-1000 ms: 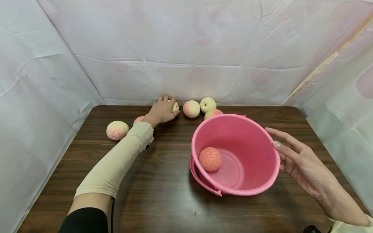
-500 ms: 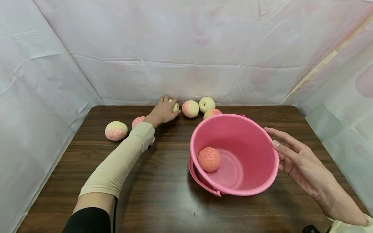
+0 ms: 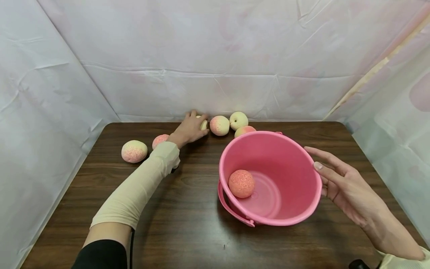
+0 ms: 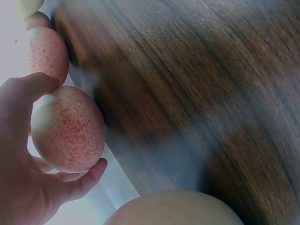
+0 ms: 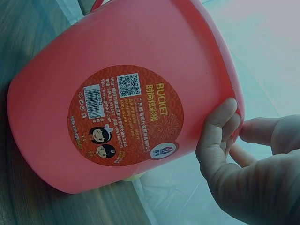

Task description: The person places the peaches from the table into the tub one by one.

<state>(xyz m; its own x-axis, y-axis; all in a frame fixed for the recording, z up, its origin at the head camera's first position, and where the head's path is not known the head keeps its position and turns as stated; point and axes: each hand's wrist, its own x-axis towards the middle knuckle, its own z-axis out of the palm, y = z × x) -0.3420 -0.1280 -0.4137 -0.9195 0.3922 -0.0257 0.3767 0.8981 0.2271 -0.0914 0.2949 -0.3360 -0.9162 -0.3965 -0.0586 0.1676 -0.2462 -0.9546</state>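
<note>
At the table's back edge my left hand (image 3: 190, 129) grips a peach (image 4: 70, 129); the left wrist view shows thumb and fingers curled round its pale, pink-speckled sides. A second peach (image 3: 220, 125) lies just right of that hand. My right hand (image 3: 352, 190) holds the rim of a pink bucket (image 3: 289, 157), thumb and fingertips at its right side. One orange-pink peach (image 3: 241, 184) sits inside on the bucket's bottom. In the right wrist view, curled fingers (image 5: 215, 136) press the outer wall just under the rim, near a round red label (image 5: 126, 115).
Two more peaches, a pale one (image 3: 239, 120) and an orange-yellow one (image 3: 245, 130), lie behind the bucket. On the left are a pink peach (image 3: 160, 140), partly behind the left arm, and a pale pink-tinged peach (image 3: 134, 151). Plastic sheeting (image 3: 201, 56) walls the wooden table (image 3: 188, 209).
My left hand has shifted very slightly to the right with its fingers round the peach. The right hand and the bucket hold their place.
</note>
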